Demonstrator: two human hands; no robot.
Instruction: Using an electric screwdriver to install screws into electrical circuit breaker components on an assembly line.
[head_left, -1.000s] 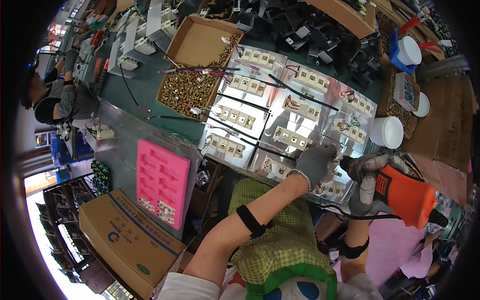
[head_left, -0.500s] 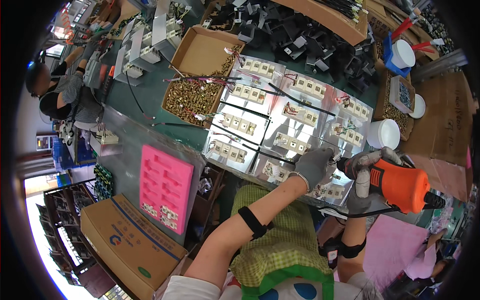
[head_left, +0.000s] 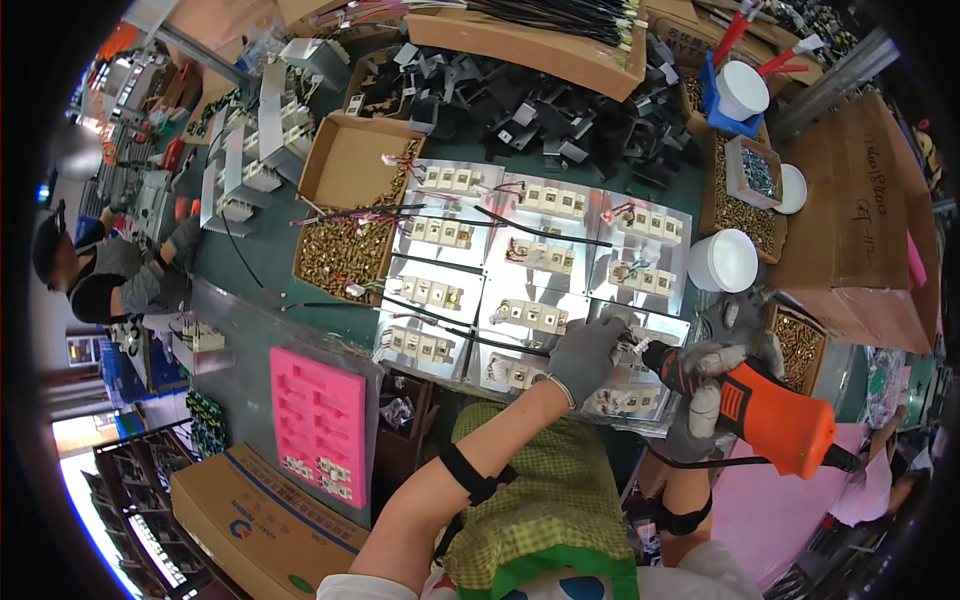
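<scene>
My right hand, in a grey glove with pale worn fingertips, is wrapped round an orange electric screwdriver. The tool's dark nose points left, toward a white terminal block area on the metal plates. Close beside that nose, my grey-gloved left hand reaches over the plates with its fingertips drawn together. What those fingertips hold, if anything, is too small to make out. Rows of white terminal blocks sit on the shiny plates, with black cables lying across them.
Brass fittings fill a cardboard box left of the plates. Black brackets are heaped behind. A white tub and another box of brass pieces stand at right. A pink foam tray lies left; another person works beyond.
The view has shifted, so the bench appears lower and further left. Both hands keep nearly the same place over the plates, and the screwdriver stays in my right hand.
</scene>
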